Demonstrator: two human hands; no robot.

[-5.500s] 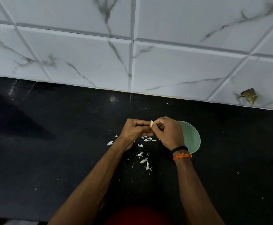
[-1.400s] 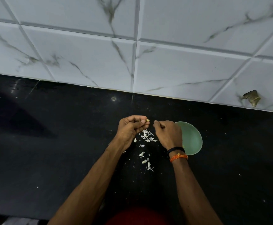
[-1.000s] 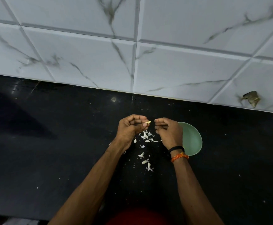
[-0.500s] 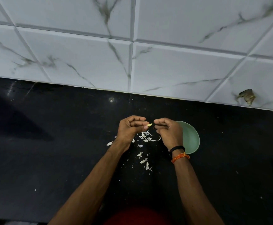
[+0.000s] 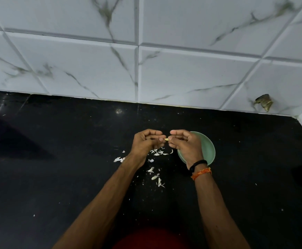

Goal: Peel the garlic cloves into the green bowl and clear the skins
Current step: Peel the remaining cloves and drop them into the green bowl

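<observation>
On the black worktop (image 5: 56,177), below marbled wall tiles (image 5: 92,69), a garlic clove (image 5: 166,139) is pinched between both grips: the left hand (image 5: 146,142) and right hand (image 5: 186,144), now closed together again. Skins (image 5: 157,153) lie scattered beneath; the green bowl (image 5: 208,150) sits under the right hand.

Both forearms are reaching forward from the near edge of the scene and converging toward the middle. The left hand (image 5: 147,141) is curling its fingers inward, knuckles facing up, with fingertips and thumb pointing right. The right hand (image 5: 184,143) is mirroring it just to the right, its fingers curled and pointing left. The fingertips of the two hands are almost meeting, pinching a small pale piece between them. Which hand is carrying the grip is hard to tell. The right wrist is wearing a black band (image 5: 198,163) and, just nearer, an orange thread (image 5: 201,173). The left wrist is bare.
</observation>
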